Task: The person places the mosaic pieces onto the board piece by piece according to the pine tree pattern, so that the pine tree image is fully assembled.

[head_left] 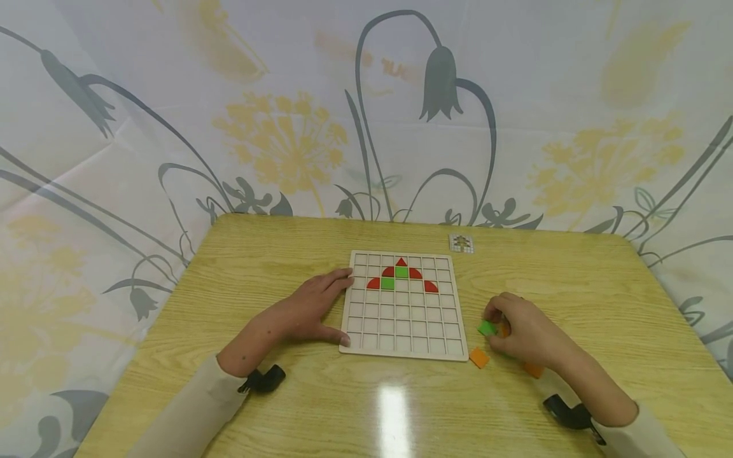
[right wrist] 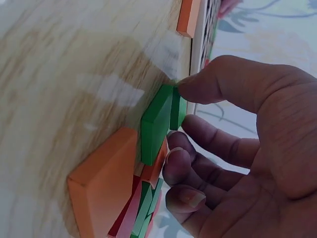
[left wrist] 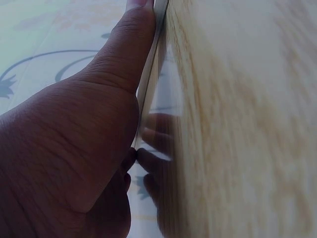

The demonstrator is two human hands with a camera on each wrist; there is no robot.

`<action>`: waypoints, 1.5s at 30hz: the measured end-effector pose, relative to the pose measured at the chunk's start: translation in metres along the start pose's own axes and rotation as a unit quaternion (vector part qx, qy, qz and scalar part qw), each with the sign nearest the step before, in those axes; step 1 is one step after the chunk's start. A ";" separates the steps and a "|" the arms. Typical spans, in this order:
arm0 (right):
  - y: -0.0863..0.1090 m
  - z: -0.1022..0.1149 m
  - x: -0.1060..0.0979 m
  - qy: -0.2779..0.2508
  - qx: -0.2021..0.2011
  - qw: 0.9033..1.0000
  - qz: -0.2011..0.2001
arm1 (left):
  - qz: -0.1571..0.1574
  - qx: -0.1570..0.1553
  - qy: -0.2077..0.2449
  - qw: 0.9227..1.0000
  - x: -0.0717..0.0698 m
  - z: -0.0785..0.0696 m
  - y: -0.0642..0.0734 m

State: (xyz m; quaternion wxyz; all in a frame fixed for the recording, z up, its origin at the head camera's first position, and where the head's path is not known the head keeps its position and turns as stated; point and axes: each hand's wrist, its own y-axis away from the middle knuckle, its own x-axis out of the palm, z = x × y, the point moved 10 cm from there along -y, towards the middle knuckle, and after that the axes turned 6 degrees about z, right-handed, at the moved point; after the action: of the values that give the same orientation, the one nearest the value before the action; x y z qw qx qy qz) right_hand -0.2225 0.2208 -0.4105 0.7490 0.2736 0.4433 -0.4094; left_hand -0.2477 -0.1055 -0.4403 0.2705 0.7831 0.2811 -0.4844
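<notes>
Green tile (right wrist: 176, 110), likely light and stiff: my right hand (head_left: 527, 327) is sensibly pinching its edges, my spread left hand (head_left: 312, 308) touching the grid board (head_left: 403, 327).

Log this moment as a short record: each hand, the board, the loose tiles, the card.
Left hand: rests at the left edge of the grid board, thumb on its near corner
Right hand: pinches a green tile
Tiles on board: one red triangle, four red quarter-circles, two green squares
Loose tiles: orange square by the board's near right corner; more tiles, orange, red and green, by the right hand
Pattern card: beyond the board's far right corner
</notes>
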 end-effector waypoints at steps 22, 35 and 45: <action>-0.008 0.011 -0.004 -0.036 -0.018 0.999 -0.002 | -0.002 0.006 -0.005 1.000 -0.001 -0.002 0.000; -0.021 0.025 -0.006 -0.035 -0.032 0.999 -0.026 | 0.006 -0.004 0.001 1.000 0.000 0.000 0.000; -0.038 0.034 -0.006 -0.045 -0.025 0.998 -0.026 | 0.000 0.004 -0.003 1.000 -0.002 -0.002 0.000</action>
State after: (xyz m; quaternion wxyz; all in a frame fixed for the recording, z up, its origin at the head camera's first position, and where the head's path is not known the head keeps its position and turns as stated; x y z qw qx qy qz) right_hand -0.2422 0.1773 -0.3912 0.7642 0.2244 0.4262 -0.4289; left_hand -0.2474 -0.1042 -0.4380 0.2682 0.7826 0.2788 -0.4877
